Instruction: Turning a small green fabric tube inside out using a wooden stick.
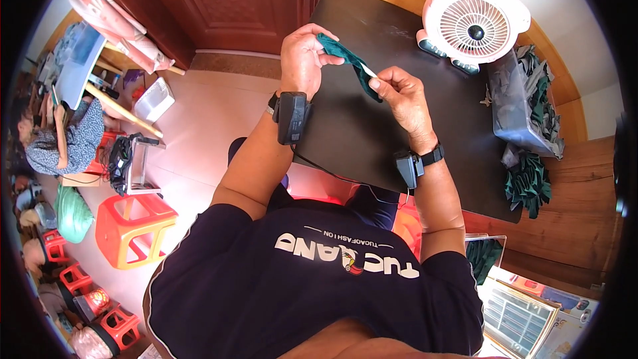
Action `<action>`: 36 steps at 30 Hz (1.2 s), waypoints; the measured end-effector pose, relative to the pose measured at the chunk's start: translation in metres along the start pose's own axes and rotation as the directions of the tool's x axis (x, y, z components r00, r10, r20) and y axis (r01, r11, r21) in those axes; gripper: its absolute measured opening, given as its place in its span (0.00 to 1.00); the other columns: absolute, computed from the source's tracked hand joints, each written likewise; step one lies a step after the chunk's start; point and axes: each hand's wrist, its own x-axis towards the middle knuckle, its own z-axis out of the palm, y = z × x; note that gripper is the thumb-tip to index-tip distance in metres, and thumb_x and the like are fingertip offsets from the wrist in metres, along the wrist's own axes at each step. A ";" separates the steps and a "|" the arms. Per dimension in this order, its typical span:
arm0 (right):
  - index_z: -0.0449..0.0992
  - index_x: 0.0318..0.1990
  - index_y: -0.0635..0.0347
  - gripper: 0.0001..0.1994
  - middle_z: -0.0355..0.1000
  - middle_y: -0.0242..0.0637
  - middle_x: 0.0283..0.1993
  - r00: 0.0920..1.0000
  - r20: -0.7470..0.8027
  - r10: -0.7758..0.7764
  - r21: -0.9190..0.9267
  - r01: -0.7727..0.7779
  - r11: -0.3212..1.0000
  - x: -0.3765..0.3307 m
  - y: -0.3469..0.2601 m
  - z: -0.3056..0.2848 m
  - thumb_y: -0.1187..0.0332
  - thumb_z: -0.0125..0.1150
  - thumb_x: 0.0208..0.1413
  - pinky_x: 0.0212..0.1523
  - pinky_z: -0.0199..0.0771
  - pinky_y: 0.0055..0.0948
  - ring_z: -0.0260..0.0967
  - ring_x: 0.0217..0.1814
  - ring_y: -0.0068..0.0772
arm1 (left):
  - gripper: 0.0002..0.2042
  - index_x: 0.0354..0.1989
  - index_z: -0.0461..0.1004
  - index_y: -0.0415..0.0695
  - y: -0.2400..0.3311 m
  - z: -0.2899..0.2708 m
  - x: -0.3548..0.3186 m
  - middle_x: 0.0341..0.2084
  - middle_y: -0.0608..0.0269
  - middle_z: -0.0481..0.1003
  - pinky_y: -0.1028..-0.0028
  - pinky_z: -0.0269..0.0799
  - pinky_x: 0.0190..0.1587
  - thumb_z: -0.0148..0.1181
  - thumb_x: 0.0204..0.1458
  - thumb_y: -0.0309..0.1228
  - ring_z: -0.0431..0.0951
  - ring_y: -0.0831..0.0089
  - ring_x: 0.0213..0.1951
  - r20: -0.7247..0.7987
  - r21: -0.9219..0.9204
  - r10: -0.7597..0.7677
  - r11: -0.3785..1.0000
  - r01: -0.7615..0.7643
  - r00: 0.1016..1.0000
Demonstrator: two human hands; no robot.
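**Green cloth held taut between two hands**

Green fabric, a narrow dark strip (pixel 351 61), is stretched between both hands above the black table (pixel 372 133). The left hand (pixel 302 60) pinches its upper end, thumb and forefinger closed together on the cloth, the other fingers curled behind. The right hand (pixel 404 96) grips the lower end, its thumb and forefinger pressed on a small white tag or label (pixel 367 70) that sits on the strip just above the fingertips. Both hands are clamped, none of the fingers spread.

The step in hand looks like checking or working at that white bit on the strip; the next move would seem to call for a steady pinch from the left hand while the right fingertips work on the tag.

Just below the fingers, each wrist carries a black strapped device (pixel 292 116). Beyond the right hand, well apart, a pink and white fan (pixel 475 23) stands at the table's far end. Beside it a grey bin (pixel 515 116) holds more green pieces, and further green pieces (pixel 528 183) hang over the table edge. Far off past the left hand, an orange stool (pixel 133 226) stands on the floor.
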 end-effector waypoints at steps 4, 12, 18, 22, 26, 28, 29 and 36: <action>0.74 0.29 0.61 0.09 0.63 0.21 0.20 0.974 0.183 0.131 0.090 -0.149 0.985 0.000 -0.004 0.012 0.65 0.58 0.56 0.24 0.55 0.15 0.55 0.22 0.12 | 0.09 0.27 0.70 0.36 0.001 0.001 0.000 0.22 0.54 0.72 0.72 0.76 0.26 0.42 0.41 0.23 0.77 0.63 0.23 -0.072 -0.009 0.063 0.998 -0.064 0.995; 0.73 0.29 0.64 0.08 0.65 0.23 0.19 1.000 0.026 -0.010 -0.208 0.016 0.978 0.000 -0.004 0.006 0.68 0.60 0.55 0.23 0.57 0.16 0.56 0.22 0.12 | 0.09 0.26 0.69 0.36 0.006 -0.001 0.003 0.19 0.53 0.72 0.72 0.75 0.24 0.40 0.41 0.23 0.78 0.60 0.22 -0.208 -0.027 0.143 0.988 -0.152 0.968; 0.74 0.29 0.63 0.10 0.64 0.23 0.19 0.999 0.034 -0.012 -0.130 0.016 0.991 0.000 -0.001 0.009 0.66 0.59 0.56 0.22 0.57 0.17 0.55 0.21 0.12 | 0.08 0.25 0.69 0.36 0.003 0.007 0.001 0.23 0.53 0.72 0.72 0.76 0.24 0.42 0.40 0.24 0.77 0.61 0.23 -0.184 -0.028 0.021 0.999 -0.027 0.983; 0.74 0.30 0.61 0.12 0.61 0.22 0.18 0.939 0.266 0.219 0.198 -0.275 0.941 0.000 -0.004 0.011 0.61 0.55 0.59 0.20 0.54 0.16 0.53 0.19 0.13 | 0.08 0.26 0.70 0.36 -0.010 -0.001 -0.001 0.22 0.58 0.70 0.71 0.72 0.23 0.45 0.40 0.25 0.75 0.63 0.23 -0.114 -0.079 -0.014 0.997 0.005 0.993; 0.74 0.30 0.61 0.13 0.60 0.22 0.17 0.962 0.244 0.125 0.150 -0.164 0.975 0.002 -0.001 0.016 0.61 0.55 0.58 0.21 0.54 0.16 0.53 0.19 0.13 | 0.07 0.23 0.69 0.39 -0.008 -0.002 0.000 0.19 0.58 0.69 0.71 0.71 0.20 0.43 0.39 0.26 0.74 0.65 0.20 -0.152 -0.127 0.026 0.991 -0.045 0.988; 0.74 0.29 0.62 0.12 0.60 0.22 0.17 0.979 0.179 0.097 0.026 -0.103 0.994 0.001 0.003 0.014 0.61 0.56 0.58 0.22 0.55 0.16 0.54 0.20 0.13 | 0.07 0.23 0.68 0.39 -0.005 -0.001 0.001 0.19 0.58 0.69 0.71 0.72 0.21 0.44 0.38 0.26 0.75 0.64 0.20 -0.174 -0.110 0.048 0.992 -0.068 0.984; 0.74 0.29 0.62 0.12 0.61 0.23 0.17 0.992 0.114 0.057 -0.098 -0.046 0.994 0.001 0.005 0.012 0.62 0.57 0.57 0.22 0.56 0.17 0.55 0.20 0.13 | 0.07 0.24 0.68 0.39 -0.004 -0.002 0.002 0.19 0.59 0.69 0.71 0.72 0.22 0.43 0.39 0.26 0.75 0.63 0.20 -0.213 -0.133 0.054 0.988 -0.083 0.976; 0.73 0.29 0.62 0.12 0.61 0.23 0.17 0.996 0.078 0.053 -0.175 -0.039 0.984 0.000 -0.003 0.013 0.62 0.57 0.58 0.22 0.57 0.18 0.55 0.21 0.14 | 0.07 0.24 0.68 0.39 -0.002 0.006 -0.003 0.19 0.59 0.70 0.71 0.73 0.23 0.42 0.40 0.24 0.74 0.66 0.21 -0.207 -0.029 0.064 0.997 -0.071 0.976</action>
